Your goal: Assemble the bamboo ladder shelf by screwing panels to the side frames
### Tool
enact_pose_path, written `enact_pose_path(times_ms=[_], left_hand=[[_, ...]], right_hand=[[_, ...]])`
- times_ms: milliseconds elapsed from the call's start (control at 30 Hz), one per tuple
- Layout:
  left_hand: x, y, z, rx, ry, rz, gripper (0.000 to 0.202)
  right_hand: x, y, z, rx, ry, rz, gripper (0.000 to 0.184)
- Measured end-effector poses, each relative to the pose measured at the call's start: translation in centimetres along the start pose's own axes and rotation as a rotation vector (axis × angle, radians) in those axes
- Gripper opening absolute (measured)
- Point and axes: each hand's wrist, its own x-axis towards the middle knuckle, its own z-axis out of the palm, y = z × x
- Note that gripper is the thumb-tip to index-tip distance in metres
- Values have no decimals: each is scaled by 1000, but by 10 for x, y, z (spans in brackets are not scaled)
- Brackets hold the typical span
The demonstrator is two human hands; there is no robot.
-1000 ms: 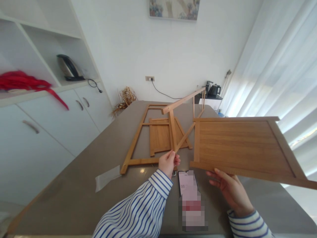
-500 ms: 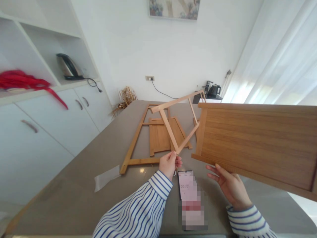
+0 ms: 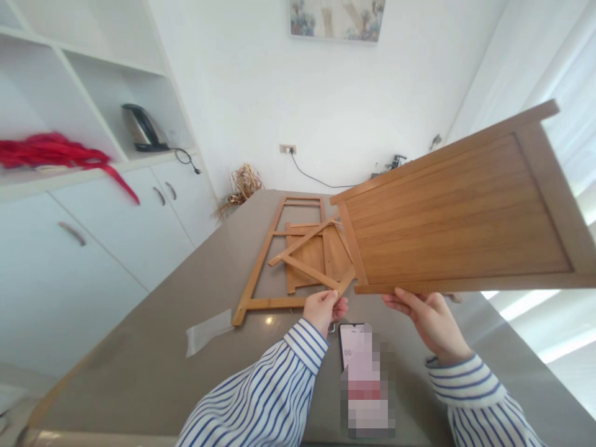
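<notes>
My left hand (image 3: pixel 326 310) pinches the near corner of a small wooden frame (image 3: pixel 310 271), which is tilted and partly hidden behind a panel. That framed wooden panel (image 3: pixel 459 214) is held up at the right by my right hand (image 3: pixel 431 326), its fingers and thumb on the lower edge. The panel's left end overlaps the small frame from this view; whether they touch I cannot tell. Beneath them on the table lie a larger wooden frame (image 3: pixel 255 273) and a smaller slatted panel (image 3: pixel 298 279).
A phone with a timer (image 3: pixel 365 372) lies near the table's front edge. A translucent strip (image 3: pixel 208 332) rests on the grey table (image 3: pixel 139 366) at left. Cabinets (image 3: pixel 112 230) with a kettle (image 3: pixel 142 128) stand on the left; dried plants (image 3: pixel 244 184) are behind.
The large panel has swung so that its right end is higher, and its left end has moved left. The small frame has tipped lower toward the table.
</notes>
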Motion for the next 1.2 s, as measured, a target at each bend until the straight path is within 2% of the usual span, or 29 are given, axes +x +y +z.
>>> enact_pose_path(times_ms=[300, 433, 600, 800, 1067, 1200], left_hand=[[1, 4, -3, -20, -7, -71, 15], [2, 6, -4, -28, -68, -125, 16], [1, 4, -3, -59, -95, -171, 11], [-3, 4, -2, -18, -133, -142, 9], [-2, 0, -1, -23, -76, -91, 5], [-3, 2, -1, -34, -77, -121, 5]], right_hand=[[9, -3, -5, -73, -41, -17, 31], [14, -2, -5, -152, -84, -35, 31], [22, -5, 6, -326, -120, -100, 31], [31, -3, 23, -382, -135, -200, 32], [36, -3, 37, -458, -187, -272, 30], [38, -2, 44, -478, -193, -302, 26]])
